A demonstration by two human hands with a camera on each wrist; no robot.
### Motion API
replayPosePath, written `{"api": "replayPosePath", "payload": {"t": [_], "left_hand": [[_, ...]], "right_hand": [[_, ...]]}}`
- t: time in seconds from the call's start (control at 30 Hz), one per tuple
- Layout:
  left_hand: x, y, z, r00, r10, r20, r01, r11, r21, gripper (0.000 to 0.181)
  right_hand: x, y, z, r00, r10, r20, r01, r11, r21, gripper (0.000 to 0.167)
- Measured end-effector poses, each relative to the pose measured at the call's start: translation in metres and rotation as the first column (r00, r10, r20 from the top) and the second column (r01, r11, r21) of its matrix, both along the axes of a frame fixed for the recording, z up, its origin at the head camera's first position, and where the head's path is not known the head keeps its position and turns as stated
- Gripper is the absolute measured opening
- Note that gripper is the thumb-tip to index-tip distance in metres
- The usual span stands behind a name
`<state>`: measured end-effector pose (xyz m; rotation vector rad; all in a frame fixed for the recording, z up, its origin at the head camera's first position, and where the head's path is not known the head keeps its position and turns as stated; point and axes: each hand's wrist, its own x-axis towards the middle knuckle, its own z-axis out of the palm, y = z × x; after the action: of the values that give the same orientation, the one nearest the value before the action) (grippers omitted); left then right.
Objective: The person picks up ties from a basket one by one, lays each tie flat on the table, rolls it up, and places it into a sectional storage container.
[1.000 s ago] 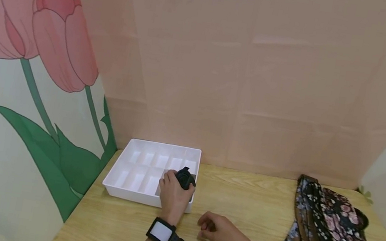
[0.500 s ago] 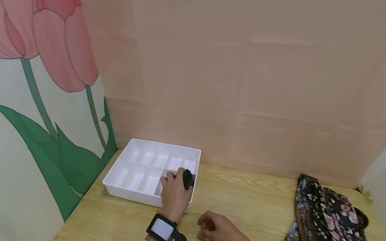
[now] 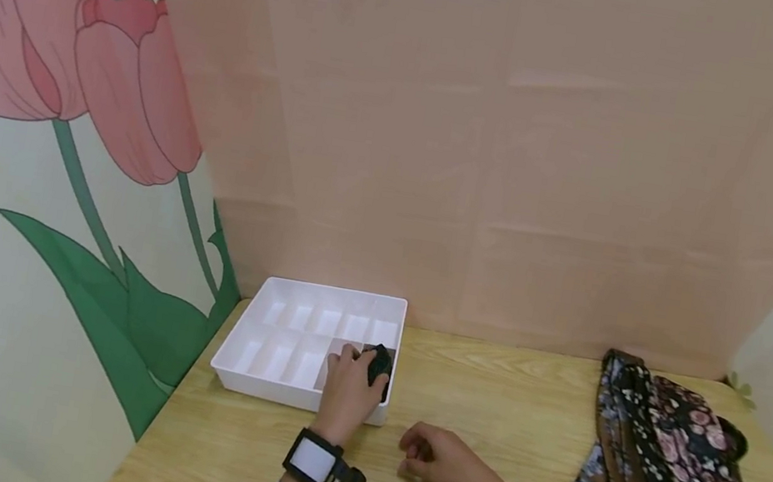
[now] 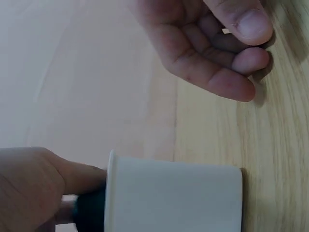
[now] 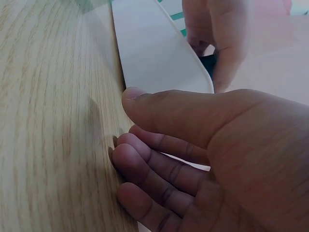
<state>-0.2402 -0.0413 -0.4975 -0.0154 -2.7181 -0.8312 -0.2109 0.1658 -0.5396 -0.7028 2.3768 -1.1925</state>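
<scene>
My left hand (image 3: 349, 391) grips a dark green-black roll of cloth, a rolled necktie (image 3: 380, 364), with thumb and fingers about its sides. The roll sits low in the front right corner compartment of a white divided tray (image 3: 271, 392). In the left wrist view, the tray's outer wall (image 4: 176, 193) hides most of the necktie (image 4: 91, 210). My right hand (image 3: 446, 461) rests on the table to the right of the tray, fingers loosely curled and holding nothing. The right wrist view shows those fingertips (image 5: 133, 162) touching or just above the wood.
Several patterned neckties (image 3: 667, 479), mostly floral, lie lengthwise at the table's right side. A pinkish sheet (image 3: 519, 169) hangs behind the table, and a tulip-printed panel (image 3: 114, 189) stands at the left. The tray has several compartments in two rows.
The left hand has lowered the rolled necktie from above the tray into the front right compartment, turning it slightly. My right hand has stayed in place.
</scene>
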Motion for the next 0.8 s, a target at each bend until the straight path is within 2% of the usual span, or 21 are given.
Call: {"api": "replayPosePath", "payload": {"t": [0.17, 0.23, 0.33, 0.4, 0.5, 0.6, 0.73, 0.8], "left_hand": [[0.002, -0.001, -0.003, 1.0, 0.009, -0.012, -0.008, 0.998, 0.064, 0.051], [0.002, -0.003, -0.004, 0.998, 0.011, -0.064, -0.006, 0.997, 0.078, 0.042], [0.003, -0.008, -0.007, 0.987, 0.004, -0.163, 0.006, 0.998, 0.062, 0.029], [0.002, -0.012, -0.009, 0.981, 0.001, -0.196, 0.013, 0.998, 0.067, 0.025], [0.002, -0.017, -0.011, 0.982, -0.019, -0.186, 0.036, 0.995, 0.09, 0.019], [0.003, -0.017, -0.015, 0.982, -0.026, -0.189, 0.039, 0.997, 0.067, 0.007], [0.003, -0.014, -0.018, 0.976, 0.0, -0.219, -0.003, 1.0, -0.013, 0.007], [0.003, -0.014, -0.019, 0.975, 0.006, -0.224, -0.012, 1.0, -0.024, 0.005]], "right_hand": [[0.0, 0.001, 0.0, 1.0, 0.013, -0.005, -0.013, 1.0, -0.019, 0.022], [0.0, 0.002, 0.0, 1.0, 0.015, -0.007, -0.015, 1.0, -0.023, 0.022], [-0.001, 0.002, -0.001, 1.0, 0.009, -0.01, -0.009, 1.0, -0.019, 0.021], [-0.001, 0.002, -0.002, 1.0, 0.006, -0.008, -0.006, 1.0, -0.018, 0.021], [0.0, 0.002, -0.002, 1.0, 0.002, -0.007, -0.002, 1.0, -0.018, 0.02], [0.002, 0.002, -0.002, 1.0, 0.001, -0.018, -0.001, 1.0, -0.025, 0.02], [0.002, 0.001, -0.001, 0.999, 0.009, -0.037, -0.01, 1.0, -0.025, 0.02], [0.002, 0.002, 0.0, 0.999, 0.017, -0.049, -0.018, 1.0, -0.023, 0.019]]}}
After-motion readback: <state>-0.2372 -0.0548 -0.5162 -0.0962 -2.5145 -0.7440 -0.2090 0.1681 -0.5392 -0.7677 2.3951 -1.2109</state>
